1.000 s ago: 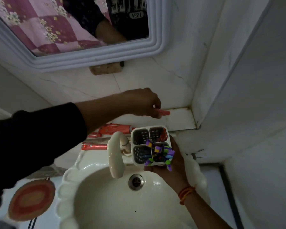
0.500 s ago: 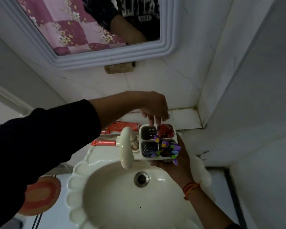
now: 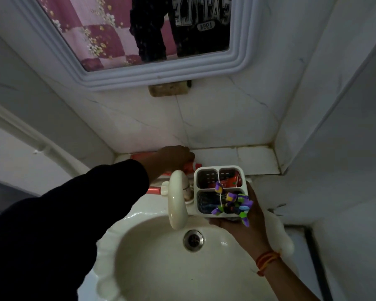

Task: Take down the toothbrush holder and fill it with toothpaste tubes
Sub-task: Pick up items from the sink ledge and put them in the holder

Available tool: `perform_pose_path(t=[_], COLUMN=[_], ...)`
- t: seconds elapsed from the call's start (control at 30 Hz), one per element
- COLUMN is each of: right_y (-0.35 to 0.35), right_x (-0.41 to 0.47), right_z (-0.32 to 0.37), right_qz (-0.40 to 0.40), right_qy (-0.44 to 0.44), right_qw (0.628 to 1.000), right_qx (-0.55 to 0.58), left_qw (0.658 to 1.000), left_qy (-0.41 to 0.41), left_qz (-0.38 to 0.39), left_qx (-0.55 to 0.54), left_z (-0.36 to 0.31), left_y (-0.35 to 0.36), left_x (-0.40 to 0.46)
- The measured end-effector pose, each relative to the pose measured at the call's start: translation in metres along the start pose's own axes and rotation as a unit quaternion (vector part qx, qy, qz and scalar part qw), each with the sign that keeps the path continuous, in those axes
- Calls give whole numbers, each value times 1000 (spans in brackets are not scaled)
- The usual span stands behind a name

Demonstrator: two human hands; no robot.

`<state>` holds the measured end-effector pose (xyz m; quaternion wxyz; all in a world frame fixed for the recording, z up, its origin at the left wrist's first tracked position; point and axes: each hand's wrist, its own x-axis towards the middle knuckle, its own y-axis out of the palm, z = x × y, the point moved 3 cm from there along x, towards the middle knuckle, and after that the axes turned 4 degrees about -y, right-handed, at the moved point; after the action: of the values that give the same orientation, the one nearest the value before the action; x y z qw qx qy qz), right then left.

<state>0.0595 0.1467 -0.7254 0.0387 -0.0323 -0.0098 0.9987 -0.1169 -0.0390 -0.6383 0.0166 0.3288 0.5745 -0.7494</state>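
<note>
My right hand point(image 3: 245, 222) holds a white toothbrush holder point(image 3: 206, 170) from below, over the basin's back right edge. Its front compartment carries purple-and-green toothbrushes point(image 3: 232, 203). A red toothpaste tube point(image 3: 230, 182) stands in its back right compartment. My left hand point(image 3: 174, 156) rests on the ledge behind the tap, fingers closed around a red toothpaste tube point(image 3: 192, 165) with a white cap. Another red tube point(image 3: 153, 189) lies on the ledge left of the tap, and a third point(image 3: 141, 155) runs along the wall.
A cream tap point(image 3: 177, 200) arches over the white basin point(image 3: 139, 216), drain point(image 3: 193, 239) below it. A white-framed mirror point(image 3: 161, 78) hangs above the tiled ledge point(image 3: 254, 157). A wall closes in on the right.
My left hand dropped one red tube into the holder's back right compartment, then moved left to the ledge and closed on another tube. The holder stayed in my right hand.
</note>
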Motion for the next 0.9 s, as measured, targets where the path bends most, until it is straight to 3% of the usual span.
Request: perform_pose_path(t=[0.2, 0.27, 0.37, 0.5, 0.6, 0.67, 0.77, 0.9], right_y=[0, -3, -6, -4, -3, -2, -2, -1], right_x=[1, -2, -7, -6, -7, -10, -9, -11], right_z=[-5, -6, 2, 9, 12, 17, 16, 13], right_qz=[10, 1, 4, 13, -1, -8, -3, -3], right_qy=[20, 18, 25, -14, -6, 0, -3, 25], right_qw=[1000, 1000, 999, 1000, 1000, 1000, 1000, 999], right_qx=[-4, -7, -24, -24, -1, 5, 17, 24], left_qw=[974, 963, 982, 992, 979, 977, 982, 968], left_qy=[48, 87, 108, 47, 23, 16, 11, -21], left_qz=[-66, -113, -105, 18, 112, 158, 169, 187], left_qx=[-210, -228, -114, 119, 170, 146, 80, -168], left_z=[-8, -16, -32, -62, -91, -103, -112, -97], left_y=[-35, -61, -104, -142, -134, -119, -98, -98], left_x=[-14, -28, -59, -99, -106, -103, -97, -100])
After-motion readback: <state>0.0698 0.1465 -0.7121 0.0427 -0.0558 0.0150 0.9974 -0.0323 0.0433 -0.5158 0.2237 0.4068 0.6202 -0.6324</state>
